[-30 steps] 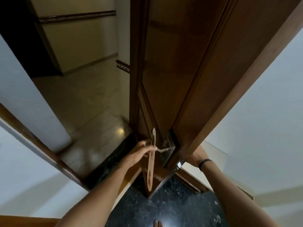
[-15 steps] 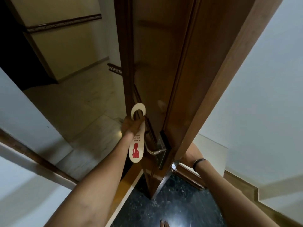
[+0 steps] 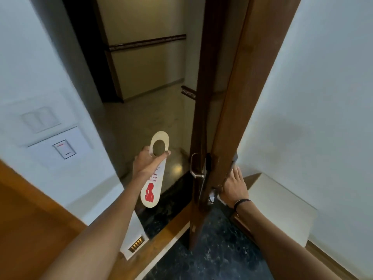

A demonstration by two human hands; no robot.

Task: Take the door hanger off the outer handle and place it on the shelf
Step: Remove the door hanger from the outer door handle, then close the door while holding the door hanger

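Note:
My left hand (image 3: 146,163) grips a cream door hanger (image 3: 153,178) just below its round hole. The hanger has red print and a red figure near its lower end. It hangs free in the doorway, well to the left of the metal outer handle (image 3: 195,166), touching nothing else. The brown wooden door (image 3: 230,102) stands edge-on in the middle of the view. My right hand (image 3: 234,185), with a dark band on its wrist, holds the inner handle behind the door's edge; that handle is mostly hidden.
A white wall on the left carries a switch plate (image 3: 41,119) and a card panel (image 3: 64,149). A wooden door frame (image 3: 30,215) runs below it, with a brass strike plate (image 3: 136,243). A white ledge (image 3: 282,209) sits low on the right. Dark stone floor lies underfoot, and a corridor lies beyond the doorway.
My left hand lifted the hanger off the outer handle and carried it left, away from the door. The view has swung left, bringing the switch wall into sight.

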